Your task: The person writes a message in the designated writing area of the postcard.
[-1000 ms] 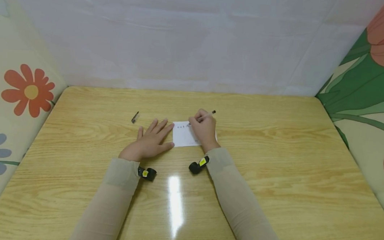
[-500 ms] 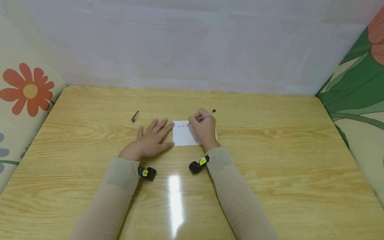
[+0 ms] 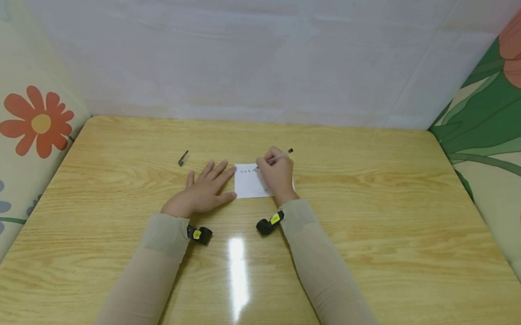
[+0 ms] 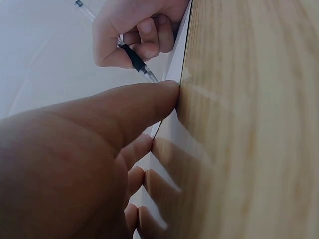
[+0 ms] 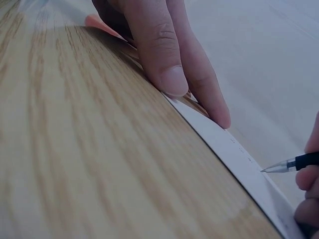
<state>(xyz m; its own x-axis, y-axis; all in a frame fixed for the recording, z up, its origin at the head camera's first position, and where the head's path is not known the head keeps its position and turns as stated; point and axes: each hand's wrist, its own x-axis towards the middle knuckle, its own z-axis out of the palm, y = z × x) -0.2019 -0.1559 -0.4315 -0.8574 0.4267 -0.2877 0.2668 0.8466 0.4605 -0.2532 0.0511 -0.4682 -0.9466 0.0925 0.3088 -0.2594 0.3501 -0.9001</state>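
Note:
A small white sheet of paper [image 3: 251,185] lies on the wooden table, with a short row of dark marks near its top edge. My right hand [image 3: 277,175] pinches a clear gel pen [image 3: 280,157] with a black grip, its tip down at the paper just right of those marks. My left hand [image 3: 206,189] lies flat with fingers spread, thumb and fingertips on the paper's left edge. In the left wrist view the pen [image 4: 135,59] slants down past my left thumb. The right wrist view shows the pen's metal tip [image 5: 279,167] at the sheet [image 5: 219,137].
A black pen cap [image 3: 183,158] lies on the table [image 3: 395,213] to the left, beyond my left hand. A white cloth wall [image 3: 266,55] stands behind the table's far edge. Flower-patterned panels [image 3: 39,72] flank both sides.
Both hands stay in place, the right with the pen at the same part of the paper. The head view has shifted very slightly.

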